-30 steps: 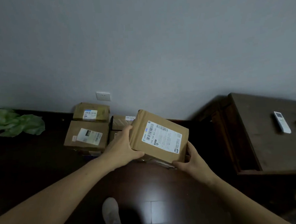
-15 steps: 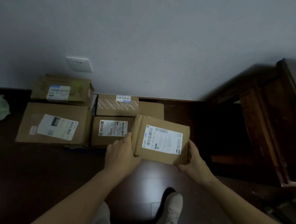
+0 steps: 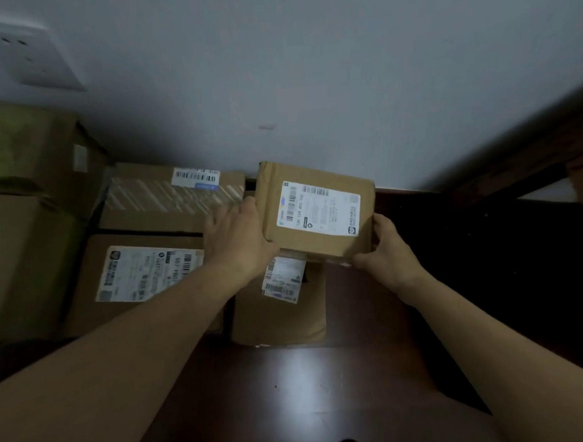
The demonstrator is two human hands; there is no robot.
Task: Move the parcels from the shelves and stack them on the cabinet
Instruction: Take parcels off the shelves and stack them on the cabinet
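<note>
Two bare hands grasp one small brown parcel (image 3: 316,209) by its ends. The left hand (image 3: 238,238) curls round the left edge; the right hand (image 3: 386,249) clasps the near right corner. Within the last second the parcel has travelled forward and down, from open air in front of the pile to a spot directly above a lower parcel (image 3: 281,319) that lies on dark glossy wood (image 3: 292,389). That suggests the carry is ending and the set-down is next. Whether the held parcel already touches the lower parcel is unclear in the dim, blurred view. Just left of the lower parcel lies a wider labelled parcel (image 3: 141,279), and behind it to the left a striped-tape parcel (image 3: 167,200). The held parcel sits between both palms, label up, roughly level.
</note>
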